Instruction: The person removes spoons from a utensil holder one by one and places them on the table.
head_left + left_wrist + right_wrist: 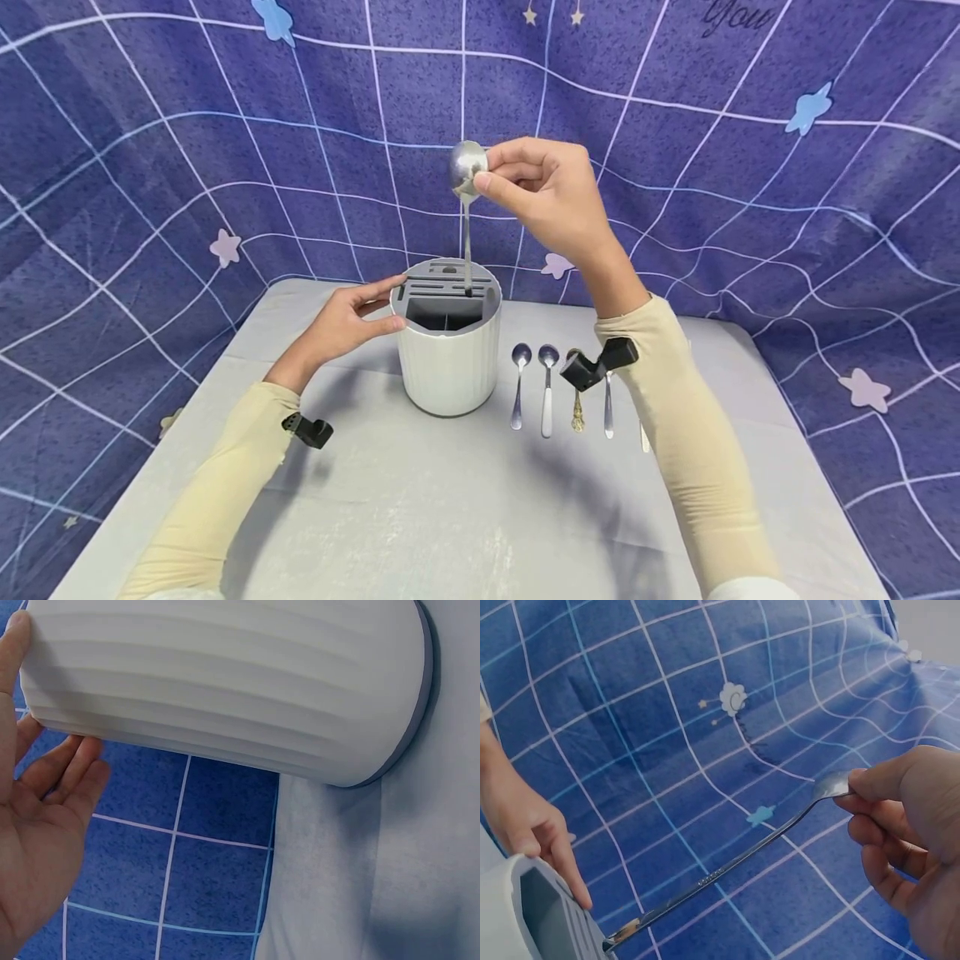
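My right hand point(551, 196) pinches a silver spoon point(467, 229) by its bowl, between thumb and fingers. The spoon hangs bowl up, its long handle slanting down in the right wrist view, where its end meets the holder's slotted top. A white ribbed utensil holder point(450, 375) stands upright on the table, with a grey top of narrow slots and larger dark compartments. Against its left side rests my left hand point(341, 325), thumb on the near rim and fingers extended toward the far rim. In the left wrist view, the remaining fingers point(82, 776) lie loosely beside the holder's wall.
Right of the holder, several spoons lie in a row, among them a dark-bowled spoon point(518, 383), a white-handled spoon point(547, 392) and a gold-handled spoon point(577, 408). My right forearm partly covers the row. A blue gridded cloth point(337, 125) hangs behind the grey-white table point(375, 500).
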{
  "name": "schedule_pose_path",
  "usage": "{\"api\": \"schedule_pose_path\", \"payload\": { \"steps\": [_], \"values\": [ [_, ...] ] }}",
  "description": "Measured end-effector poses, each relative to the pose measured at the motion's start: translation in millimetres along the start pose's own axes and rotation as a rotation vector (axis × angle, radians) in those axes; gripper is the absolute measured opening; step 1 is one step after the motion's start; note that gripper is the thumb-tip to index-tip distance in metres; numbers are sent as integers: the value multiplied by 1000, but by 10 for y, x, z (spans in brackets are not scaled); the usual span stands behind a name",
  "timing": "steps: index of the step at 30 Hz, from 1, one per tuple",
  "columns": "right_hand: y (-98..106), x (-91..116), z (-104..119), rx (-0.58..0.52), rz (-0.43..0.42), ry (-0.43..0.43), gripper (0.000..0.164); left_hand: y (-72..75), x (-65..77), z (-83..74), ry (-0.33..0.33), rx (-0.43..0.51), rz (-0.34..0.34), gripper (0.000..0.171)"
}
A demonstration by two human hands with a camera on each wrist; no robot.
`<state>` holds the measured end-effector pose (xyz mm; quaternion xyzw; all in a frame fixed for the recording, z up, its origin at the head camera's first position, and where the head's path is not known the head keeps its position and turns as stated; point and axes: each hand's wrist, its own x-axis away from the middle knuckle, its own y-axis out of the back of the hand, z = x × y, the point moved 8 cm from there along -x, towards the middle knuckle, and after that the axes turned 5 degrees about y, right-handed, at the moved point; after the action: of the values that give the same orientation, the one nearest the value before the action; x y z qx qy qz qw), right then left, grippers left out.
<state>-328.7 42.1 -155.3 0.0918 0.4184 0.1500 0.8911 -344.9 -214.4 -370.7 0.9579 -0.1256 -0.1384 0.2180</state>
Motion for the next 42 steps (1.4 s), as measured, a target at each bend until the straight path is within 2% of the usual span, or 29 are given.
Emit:
{"api": "schedule_pose_path", "payload": {
  "steps": [5, 11, 17, 28, 33, 42],
  "values": [
    [198, 96, -90, 28, -49, -66, 11, -7, -9, -5, -2, -3, -6, 65],
    [389, 206, -220, 38, -72, -101, 11, 2, -19, 32, 6, 15, -27, 64],
    [564, 321, -359, 70, -110, -142, 11, 1, -8, 10, -2, 16, -18, 65],
    [731, 571, -631, 169, -105, -212, 18, 9, -17, 37, 10, 11, -21, 65],
    [831, 750, -834, 175, -136, -279, 18, -3, -14, 28, 5, 15, -14, 65],
    [1025, 1054, -1148, 177, -184, -347, 21, -5, -15, 15, -9, 32, -19, 65]
  ]
}}
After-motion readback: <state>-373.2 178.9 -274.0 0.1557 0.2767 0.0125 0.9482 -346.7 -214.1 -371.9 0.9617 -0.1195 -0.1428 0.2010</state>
